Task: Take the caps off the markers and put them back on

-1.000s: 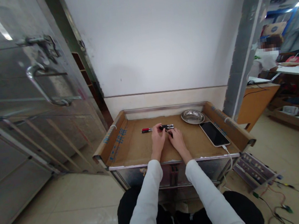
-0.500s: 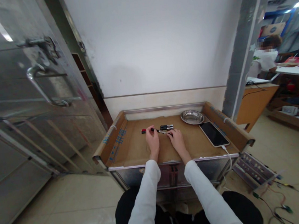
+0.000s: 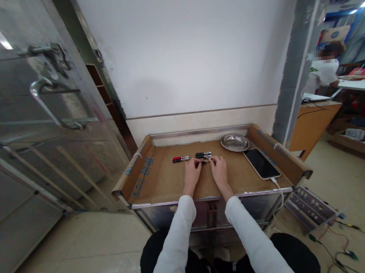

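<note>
My left hand and my right hand are close together over the middle of the cardboard-lined cart top. Their fingertips pinch the two ends of a black marker, which is mostly hidden by the fingers. Just beyond it lie black markers side by side, with silvery-white parts on them. To the left, red and black markers rest in another small group, apart from my hands.
A round metal dish stands at the back right. In front of it lies a phone with a white charging cable. Raised cardboard-covered sides bound the cart top. An electrical device with wires is on the floor at right.
My left hand has moved right, away from the red marker group, which now shows fully. My right hand has shifted slightly right. The black marker between them has moved right and slightly nearer me.
</note>
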A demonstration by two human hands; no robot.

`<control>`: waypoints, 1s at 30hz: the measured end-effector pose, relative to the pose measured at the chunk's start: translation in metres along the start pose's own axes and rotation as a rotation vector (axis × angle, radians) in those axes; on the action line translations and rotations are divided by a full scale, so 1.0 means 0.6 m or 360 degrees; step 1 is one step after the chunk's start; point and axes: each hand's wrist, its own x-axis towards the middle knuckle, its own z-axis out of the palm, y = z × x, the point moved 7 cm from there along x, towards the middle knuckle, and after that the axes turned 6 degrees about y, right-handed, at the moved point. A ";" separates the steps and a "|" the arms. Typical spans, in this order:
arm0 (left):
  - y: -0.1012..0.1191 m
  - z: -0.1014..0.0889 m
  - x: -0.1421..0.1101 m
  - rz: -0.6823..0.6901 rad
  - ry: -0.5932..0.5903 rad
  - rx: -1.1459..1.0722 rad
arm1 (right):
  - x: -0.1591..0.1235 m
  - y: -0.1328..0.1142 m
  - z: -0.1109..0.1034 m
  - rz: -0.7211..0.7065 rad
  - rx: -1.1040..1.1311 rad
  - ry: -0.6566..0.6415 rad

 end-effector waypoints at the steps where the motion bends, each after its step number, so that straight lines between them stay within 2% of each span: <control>1: 0.004 0.004 -0.001 0.0046 -0.0030 0.0041 | 0.000 -0.001 0.000 0.0002 0.0004 -0.0010; 7: 0.012 0.016 -0.005 0.0101 -0.0088 0.0219 | -0.003 -0.002 0.006 -0.0008 -0.0059 -0.0102; 13: 0.043 0.006 -0.012 0.0227 -0.0004 0.0374 | -0.003 -0.002 0.009 -0.0058 -0.0126 -0.0116; 20: 0.063 0.022 -0.032 0.0404 -0.0345 0.0504 | -0.004 -0.001 0.010 -0.0048 -0.0137 -0.0130; 30: 0.056 0.019 -0.027 0.0320 -0.0286 0.0480 | -0.004 0.004 0.020 -0.0079 -0.0121 -0.0173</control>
